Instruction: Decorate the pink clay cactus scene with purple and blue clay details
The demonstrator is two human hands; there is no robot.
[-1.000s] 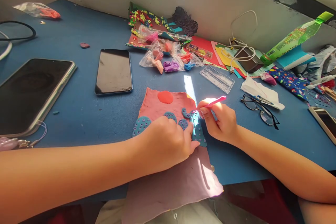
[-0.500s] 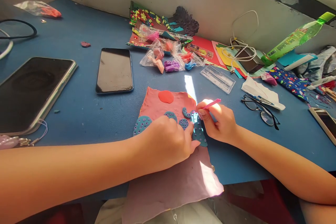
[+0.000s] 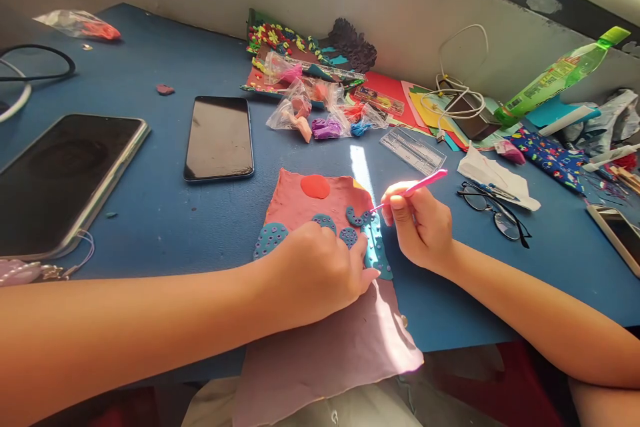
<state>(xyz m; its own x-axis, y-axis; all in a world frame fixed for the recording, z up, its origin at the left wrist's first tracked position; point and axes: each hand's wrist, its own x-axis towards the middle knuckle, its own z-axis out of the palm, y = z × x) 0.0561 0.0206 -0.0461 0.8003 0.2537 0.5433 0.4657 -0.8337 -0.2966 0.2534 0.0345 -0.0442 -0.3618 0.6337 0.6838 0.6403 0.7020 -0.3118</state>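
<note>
A clay picture (image 3: 320, 340) lies partly on the table, its near edge hanging over the lap; it has a pink upper part, a pale mauve lower part and a red disc (image 3: 315, 187). My left hand (image 3: 315, 267) rests on it, fingers curled, thumb and forefinger touching a dotted blue clay shape (image 3: 377, 250) at the right edge. What lies under the curled fingers is hidden. My right hand (image 3: 423, 223) grips a pink clay modelling tool (image 3: 425, 181), its thin tip at the top of that shape, beside a curved blue clay piece (image 3: 356, 217).
Two phones, one black (image 3: 219, 140) and one larger (image 3: 70, 177), lie to the left. Bagged clay (image 3: 327, 127) and a clear plastic case (image 3: 414, 149) sit behind the picture. Eyeglasses (image 3: 495, 210), a leaning green bottle (image 3: 560, 77) and a patterned pouch (image 3: 550, 157) are at right.
My right hand has shifted slightly right, and the pink tool now shows more of its length, with its thin tip visible. My left hand stays in place.
</note>
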